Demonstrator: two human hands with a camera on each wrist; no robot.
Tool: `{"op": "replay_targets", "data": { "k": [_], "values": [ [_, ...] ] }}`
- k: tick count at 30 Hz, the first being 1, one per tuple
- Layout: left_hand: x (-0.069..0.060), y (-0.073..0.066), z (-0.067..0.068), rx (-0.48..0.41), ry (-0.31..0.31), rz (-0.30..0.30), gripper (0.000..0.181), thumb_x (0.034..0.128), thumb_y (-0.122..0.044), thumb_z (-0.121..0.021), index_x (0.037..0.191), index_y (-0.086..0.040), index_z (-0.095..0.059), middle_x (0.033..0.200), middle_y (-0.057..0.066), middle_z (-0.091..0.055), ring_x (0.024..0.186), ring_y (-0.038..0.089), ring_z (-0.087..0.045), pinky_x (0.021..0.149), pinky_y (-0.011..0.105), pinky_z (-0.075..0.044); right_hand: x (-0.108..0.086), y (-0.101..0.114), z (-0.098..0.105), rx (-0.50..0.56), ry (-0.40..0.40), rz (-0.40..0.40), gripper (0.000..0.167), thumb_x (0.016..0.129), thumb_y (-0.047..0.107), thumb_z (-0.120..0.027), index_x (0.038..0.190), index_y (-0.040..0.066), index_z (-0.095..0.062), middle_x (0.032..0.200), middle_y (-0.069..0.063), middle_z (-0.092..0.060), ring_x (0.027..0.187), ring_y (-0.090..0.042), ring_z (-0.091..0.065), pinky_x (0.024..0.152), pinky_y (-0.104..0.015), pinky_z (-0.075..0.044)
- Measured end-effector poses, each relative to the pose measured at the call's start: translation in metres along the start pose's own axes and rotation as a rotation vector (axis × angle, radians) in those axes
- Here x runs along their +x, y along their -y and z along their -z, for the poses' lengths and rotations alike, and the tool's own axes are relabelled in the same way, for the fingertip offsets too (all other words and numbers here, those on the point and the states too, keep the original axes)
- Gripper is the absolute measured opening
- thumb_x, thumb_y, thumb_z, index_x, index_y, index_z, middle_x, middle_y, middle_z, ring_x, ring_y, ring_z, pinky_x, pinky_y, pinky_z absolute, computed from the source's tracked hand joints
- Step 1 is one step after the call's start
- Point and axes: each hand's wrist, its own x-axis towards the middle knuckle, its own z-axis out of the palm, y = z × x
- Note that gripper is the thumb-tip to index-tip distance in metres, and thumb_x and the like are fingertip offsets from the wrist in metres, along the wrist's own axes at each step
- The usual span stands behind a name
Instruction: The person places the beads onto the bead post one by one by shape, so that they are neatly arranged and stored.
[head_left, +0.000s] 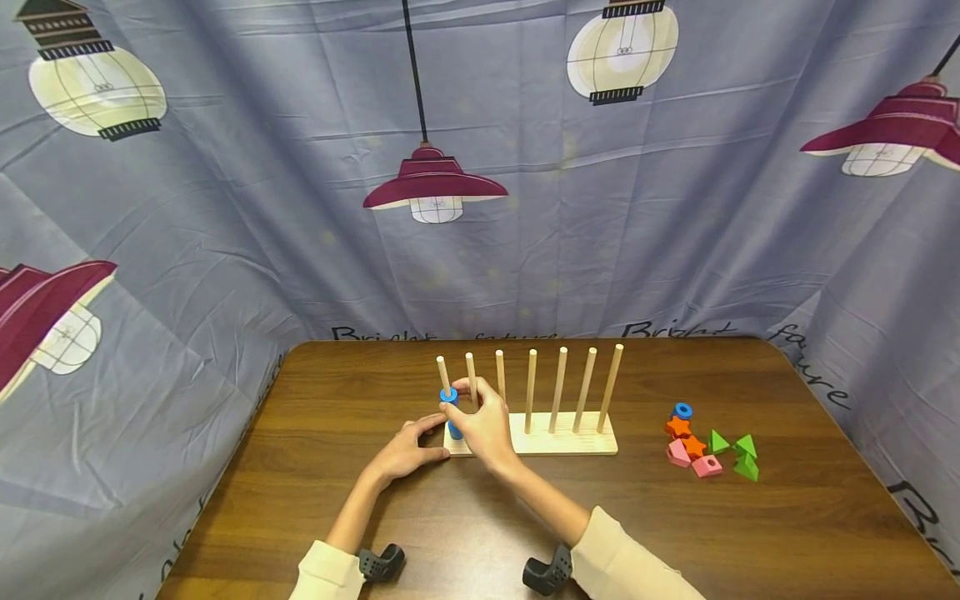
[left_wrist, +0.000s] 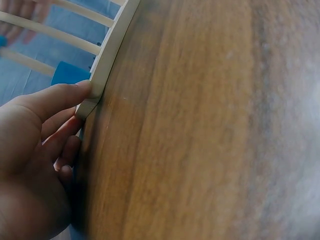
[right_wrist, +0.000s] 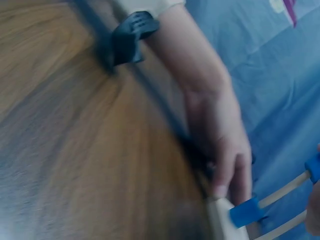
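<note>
A wooden peg board [head_left: 566,444] with several upright pegs stands on the table. My left hand [head_left: 405,450] grips its left end, thumb on the near edge in the left wrist view, where the board's edge [left_wrist: 107,60] shows. At the foot of the leftmost peg sits blue ring stock [left_wrist: 70,74], also seen as a blue piece [right_wrist: 246,213] in the right wrist view. Higher on that peg, my right hand [head_left: 486,425] pinches a blue ring [head_left: 448,395] between thumb and fingers. The peg passes through this ring [right_wrist: 314,168]. The other pegs carry nothing.
Right of the board lie loose pieces: a blue ring [head_left: 682,411], orange stars [head_left: 678,427], pink blocks [head_left: 707,466] and several green triangles [head_left: 746,467]. A patterned grey-blue curtain [head_left: 465,275] hangs behind the wooden table [head_left: 352,375].
</note>
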Motion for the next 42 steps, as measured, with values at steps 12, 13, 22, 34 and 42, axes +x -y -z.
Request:
{"op": "replay_targets", "data": {
  "k": [12,13,22,34,42],
  "values": [
    [0.000,0.002,0.000,-0.040,0.013,0.002,0.065,0.0865,-0.023,-0.077,0.144,-0.006,-0.053,0.143,0.013,-0.051,0.122,0.033,-0.043,0.099,0.058,-0.036,-0.012,-0.039,-0.003,-0.082,0.039,-0.083,0.028,0.081,0.006,-0.081,0.105,0.003,-0.067,0.102,-0.009,-0.072,0.106,-0.036,-0.064,0.091,-0.053,-0.048],
    [0.000,0.001,0.001,-0.039,0.015,0.002,0.065,0.0865,-0.023,-0.077,0.144,-0.007,-0.053,0.144,0.013,-0.051,0.122,0.032,-0.043,0.099,0.058,-0.036,-0.012,-0.041,-0.003,-0.094,0.041,-0.081,0.028,0.081,0.007,-0.081,0.105,0.004,-0.067,0.102,-0.009,-0.072,0.107,-0.036,-0.064,0.091,-0.053,-0.048],
    [-0.001,0.001,0.001,-0.032,0.016,0.004,0.064,0.0870,-0.023,-0.077,0.144,-0.007,-0.054,0.149,0.014,-0.047,0.123,0.033,-0.044,0.100,0.058,-0.037,-0.020,-0.043,0.007,-0.219,0.110,-0.027,0.041,0.087,0.013,-0.077,0.123,0.000,-0.061,0.121,-0.016,-0.067,0.114,-0.038,-0.061,0.096,-0.055,-0.045],
    [-0.002,-0.002,0.003,-0.049,0.010,0.003,0.064,0.0870,-0.020,-0.077,0.145,-0.007,-0.053,0.149,0.016,-0.045,0.123,0.034,-0.042,0.101,0.058,-0.035,-0.038,-0.029,0.062,-0.225,0.242,0.020,0.037,0.094,0.007,-0.068,0.129,-0.003,-0.061,0.122,-0.021,-0.065,0.107,-0.033,-0.065,0.089,-0.039,-0.053],
    [-0.002,0.001,0.001,-0.048,0.022,-0.004,0.065,0.0873,-0.021,-0.077,0.145,-0.008,-0.052,0.149,0.014,-0.046,0.121,0.032,-0.042,0.100,0.057,-0.035,-0.038,-0.026,0.127,-0.297,0.106,0.067,0.017,0.090,0.001,-0.071,0.108,0.002,-0.071,0.104,-0.009,-0.072,0.096,-0.023,-0.068,0.084,-0.040,-0.055]
  ]
}}
